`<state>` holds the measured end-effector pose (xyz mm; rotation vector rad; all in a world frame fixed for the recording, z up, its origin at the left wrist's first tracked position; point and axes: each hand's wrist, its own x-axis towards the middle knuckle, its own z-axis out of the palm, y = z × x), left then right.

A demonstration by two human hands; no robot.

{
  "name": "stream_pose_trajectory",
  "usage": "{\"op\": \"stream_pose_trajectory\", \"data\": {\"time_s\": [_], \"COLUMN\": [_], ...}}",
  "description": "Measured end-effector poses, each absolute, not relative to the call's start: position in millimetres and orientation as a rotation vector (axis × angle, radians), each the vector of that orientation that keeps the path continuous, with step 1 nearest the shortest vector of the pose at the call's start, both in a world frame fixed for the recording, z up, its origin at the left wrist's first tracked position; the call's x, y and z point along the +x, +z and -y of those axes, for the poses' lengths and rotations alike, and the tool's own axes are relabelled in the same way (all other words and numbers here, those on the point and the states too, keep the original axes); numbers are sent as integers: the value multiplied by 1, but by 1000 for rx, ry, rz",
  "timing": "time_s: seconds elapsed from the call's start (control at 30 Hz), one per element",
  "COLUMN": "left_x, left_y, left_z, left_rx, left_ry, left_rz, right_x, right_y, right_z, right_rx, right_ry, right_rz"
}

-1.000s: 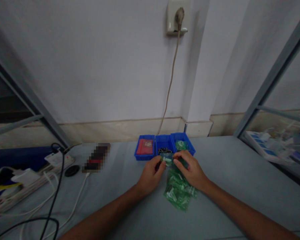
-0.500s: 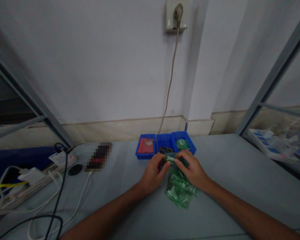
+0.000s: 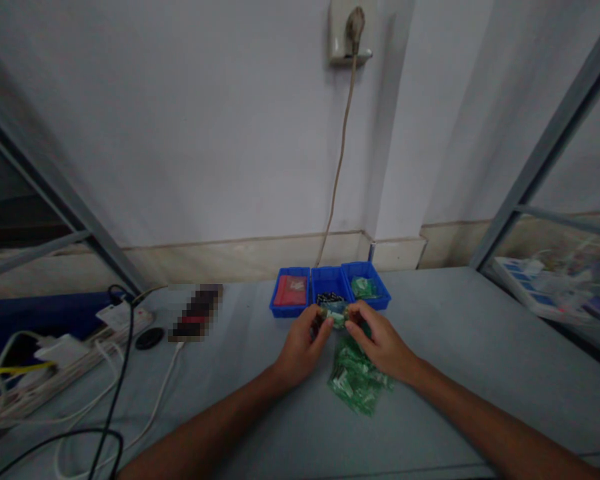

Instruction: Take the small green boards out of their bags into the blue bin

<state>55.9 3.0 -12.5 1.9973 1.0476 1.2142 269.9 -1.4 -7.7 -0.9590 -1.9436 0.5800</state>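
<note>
My left hand [image 3: 304, 340] and my right hand [image 3: 381, 339] meet in front of the blue bins, each pinching one side of a small greenish plastic bag [image 3: 337, 315]. Something pale shows in the bag, too blurred to name. Below my fingers, partly under my right hand, lies a pile of green plastic bags [image 3: 356, 381]. Just beyond, the middle blue bin [image 3: 329, 276] holds small black-and-silver parts [image 3: 330, 298]. Red bags [image 3: 290, 291] fill the left bin, and a green bag [image 3: 364, 288] rests in the right one.
A phone [image 3: 197, 313], its screen blurred out, lies to the left beside a round black disc [image 3: 149, 339]. Power strips with plugs stand at the left [image 3: 75, 363] and right [image 3: 535, 293]. Cables trail over the table's left side; grey metal posts rise at both sides.
The small bag is now stretched wider between my fingers, and more of its front shows. My fingertips have moved slightly apart. The green pile stays put.
</note>
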Motion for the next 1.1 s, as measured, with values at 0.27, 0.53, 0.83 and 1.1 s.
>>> {"op": "stream_pose_trajectory", "data": {"time_s": [0.27, 0.53, 0.83, 1.1], "left_x": [55, 55, 55, 56], "left_y": [-13, -11, -10, -10], "left_z": [-5, -3, -4, -6], "left_rx": [1996, 2039, 2039, 2052], "left_ry": [1190, 1177, 1240, 1280], "left_rz": [-1061, -1042, -1006, -963], "right_x": [270, 269, 270, 270], "right_y": [-10, -6, -13, -11], "right_z": [-2, -1, -4, -2], "right_rx": [-973, -959, -979, -971], "right_ry": [610, 613, 564, 518], "right_rz": [1920, 1905, 1976, 1998]}}
